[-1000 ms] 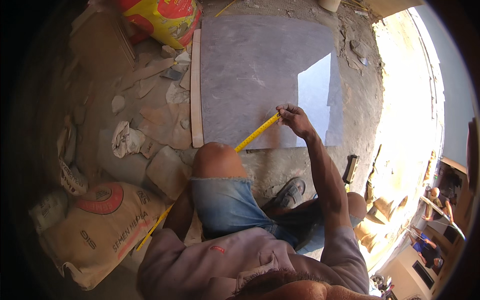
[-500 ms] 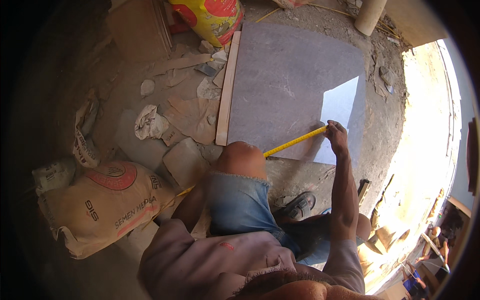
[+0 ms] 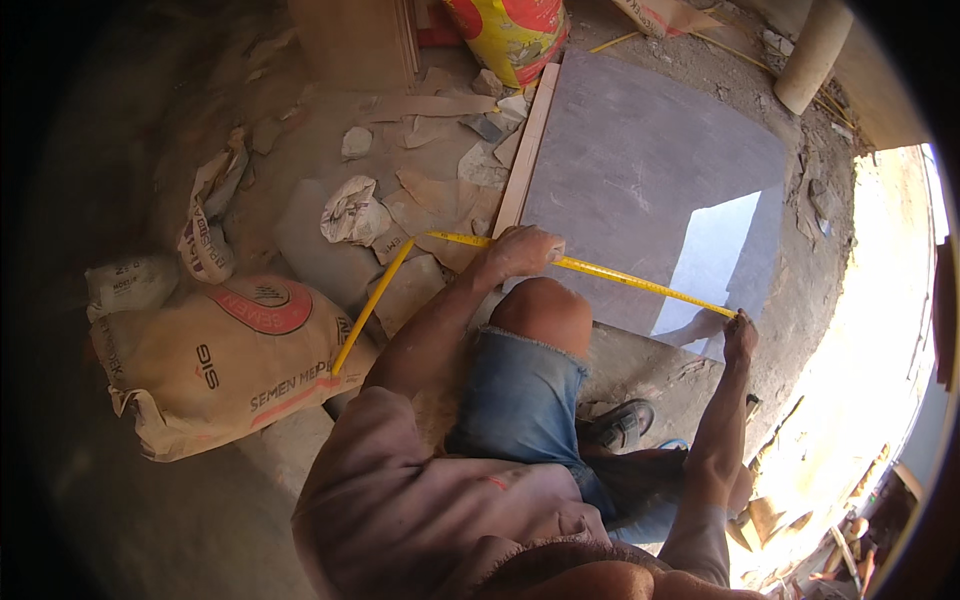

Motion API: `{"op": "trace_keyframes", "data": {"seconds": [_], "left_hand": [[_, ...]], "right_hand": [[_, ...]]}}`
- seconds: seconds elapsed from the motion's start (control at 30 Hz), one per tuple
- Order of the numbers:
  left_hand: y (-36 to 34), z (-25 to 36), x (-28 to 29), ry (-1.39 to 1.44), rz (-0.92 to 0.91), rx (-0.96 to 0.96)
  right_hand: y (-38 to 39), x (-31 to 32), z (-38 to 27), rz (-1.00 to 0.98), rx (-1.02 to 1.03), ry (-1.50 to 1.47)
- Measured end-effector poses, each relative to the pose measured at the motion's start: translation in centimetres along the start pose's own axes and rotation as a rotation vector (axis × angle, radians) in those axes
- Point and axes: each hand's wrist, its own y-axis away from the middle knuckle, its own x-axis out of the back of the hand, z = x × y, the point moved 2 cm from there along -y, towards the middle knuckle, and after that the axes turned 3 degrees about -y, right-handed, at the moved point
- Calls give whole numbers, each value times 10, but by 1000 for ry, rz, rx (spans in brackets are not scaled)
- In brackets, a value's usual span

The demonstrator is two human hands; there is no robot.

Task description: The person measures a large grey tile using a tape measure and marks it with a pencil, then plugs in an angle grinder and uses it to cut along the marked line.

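A large grey glossy tile [image 3: 650,150] lies on the ground in front of me, reflecting bright light at its right side. A yellow measuring tape [image 3: 640,283] stretches across its near part. At the tape's right end, my right hand [image 3: 740,340] pinches it by the tile's near right corner. My left hand [image 3: 528,250] is closed on the tape by the tile's left edge. Beyond that hand the tape runs left, bends sharply and drops to the cement bag; its case is not visible. A thin wooden strip [image 3: 527,150] lies along the tile's left edge.
A full brown cement bag [image 3: 240,360] lies at my left. Crumpled paper [image 3: 353,212] and broken tile pieces litter the ground. A yellow-red sack [image 3: 510,40] and boards [image 3: 355,45] stand at the back; a pale pipe [image 3: 815,65] rises far right.
My left hand has come up from beside my knee to the tile's left edge, gripping the tape. My right hand has moved toward the tile's near right corner, and the tape now spans the tile.
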Motion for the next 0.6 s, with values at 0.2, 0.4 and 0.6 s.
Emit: {"op": "trace_keyframes", "data": {"seconds": [0.2, 0.4, 0.6], "left_hand": [[26, -119, -29, -26, 137, 253], [32, -155, -39, 61, 167, 230], [43, -143, -68, 198, -24, 258]], "right_hand": [[59, -120, -82, -144, -347, -219], [88, -142, -71, -54, -280, -167], [125, -134, -37, 205, -99, 225]]}}
